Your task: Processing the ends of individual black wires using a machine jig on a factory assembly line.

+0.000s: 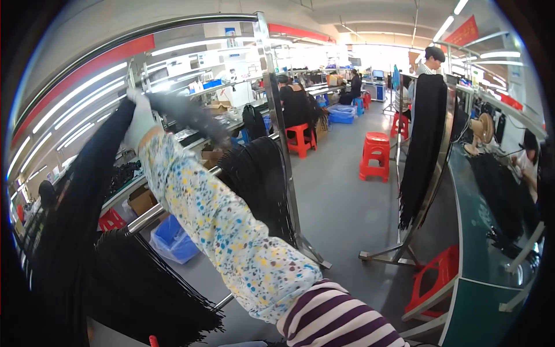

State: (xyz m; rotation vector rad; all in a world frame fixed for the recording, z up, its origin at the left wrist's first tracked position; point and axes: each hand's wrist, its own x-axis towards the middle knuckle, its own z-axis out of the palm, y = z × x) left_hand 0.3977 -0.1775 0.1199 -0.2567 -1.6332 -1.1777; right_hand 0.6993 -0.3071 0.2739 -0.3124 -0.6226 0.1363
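My right arm, in a speckled white sleeve cover over a striped sleeve, stretches up to the far left. The white-gloved right hand is closed around the top of a long bundle of black cords, which hangs down the left side. Another dark length, smeared by motion, trails to the right of the hand. Below the arm, more black cords drape over a lower metal bar of the rack. A further bunch hangs on the bar near the upright post. My left hand is not in view.
The rack's metal post stands right of my arm. A second rack with black cords is across the aisle, beside a red stool and a green table. A blue bin sits on the floor. Several people are around.
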